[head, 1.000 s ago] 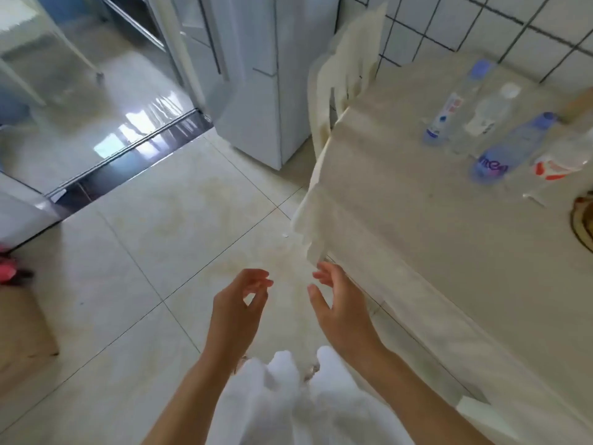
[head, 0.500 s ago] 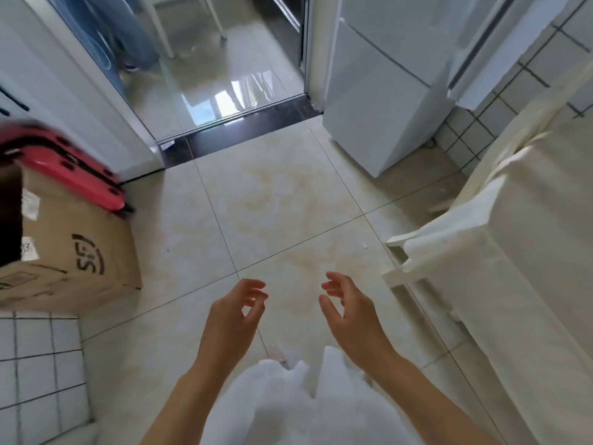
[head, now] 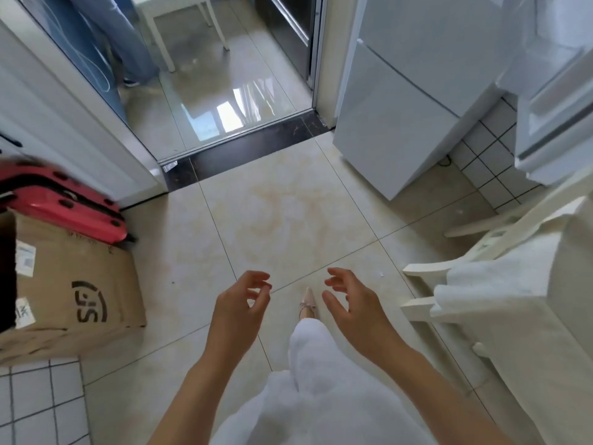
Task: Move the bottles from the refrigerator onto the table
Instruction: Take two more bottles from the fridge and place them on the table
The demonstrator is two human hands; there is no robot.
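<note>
My left hand (head: 239, 305) and my right hand (head: 351, 303) hang in front of me over the tiled floor, both empty with fingers loosely curled and apart. The white refrigerator (head: 414, 91) stands ahead at the upper right, and its open door (head: 558, 101) swings out at the far right. The cloth-covered table (head: 529, 316) shows only its corner at the right edge. No bottles are in view.
A cream chair (head: 455, 271) is tucked at the table's corner. A cardboard box (head: 73, 297) and a red suitcase (head: 64, 200) sit on the left. A doorway with a dark threshold (head: 250, 146) lies ahead; a person's legs (head: 128, 43) stand beyond it.
My view has swung left away from the table and its bottles toward the doorway and refrigerator. Both hands stay empty and have spread slightly apart.
</note>
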